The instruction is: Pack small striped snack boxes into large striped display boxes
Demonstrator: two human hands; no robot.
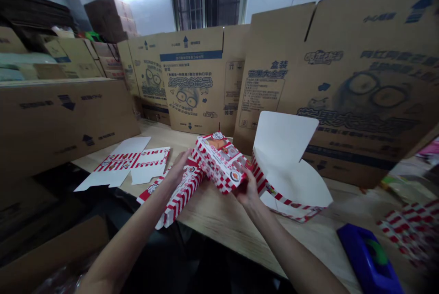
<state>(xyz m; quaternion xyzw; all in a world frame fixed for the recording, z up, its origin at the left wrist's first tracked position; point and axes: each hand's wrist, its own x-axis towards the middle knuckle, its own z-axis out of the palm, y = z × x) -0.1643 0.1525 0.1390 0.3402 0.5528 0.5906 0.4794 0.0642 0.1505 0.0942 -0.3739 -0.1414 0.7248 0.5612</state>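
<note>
A stack of flat red-and-white printed cartons [219,159] is tilted between my two hands above the table. My right hand [248,189] grips its near right corner, thumb on top and fingers partly hidden beneath. My left hand [180,168] is closed at the stack's left edge, its fingers partly hidden. Below my left hand lies another stack of striped cartons [183,191], sticking out over the table's front edge. Just right of my right hand stands a partly unfolded carton [288,147], its white inside showing.
Flat carton blanks [125,161] lie on the table [219,211] at left. A blue tape dispenser [368,257] and more striped cartons [411,230] are at right. Large cardboard boxes [195,83] line the back, with another box [65,125] at left. An open box [58,257] sits below.
</note>
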